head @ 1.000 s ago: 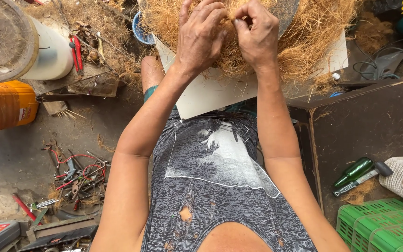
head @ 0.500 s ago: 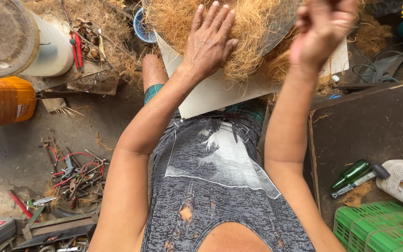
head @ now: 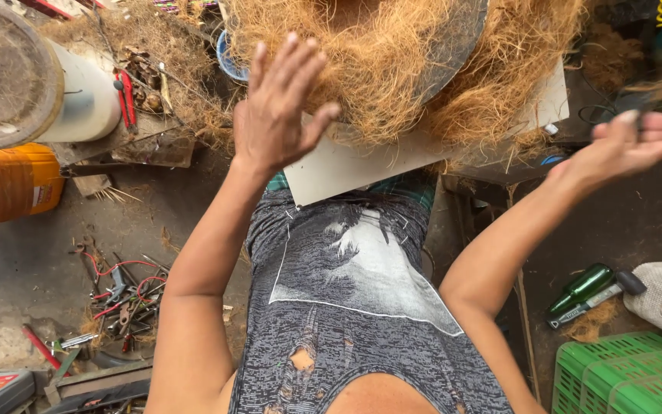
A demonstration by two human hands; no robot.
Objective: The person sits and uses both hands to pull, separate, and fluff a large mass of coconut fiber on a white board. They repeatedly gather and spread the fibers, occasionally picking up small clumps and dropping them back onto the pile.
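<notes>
Coir fibre (head: 392,69) under my spread, empty left hand (head: 273,115). Right hand (head: 626,146) blurred beside it, grip unclear. Loose strands could slide off the board (head: 346,165).

A pale board (head: 346,165) lay across the lap and bore a heap of brown fibre (head: 392,69), which spilled over its far edge. Below, the dirt floor (head: 32,261) carried an orange can (head: 5,184), a white tub (head: 78,100), red pliers (head: 126,98) and a tangle of red wire and tools (head: 120,295). To the right, a green bottle (head: 580,287) lay on a dark board (head: 614,238), near a green crate (head: 626,379).
</notes>
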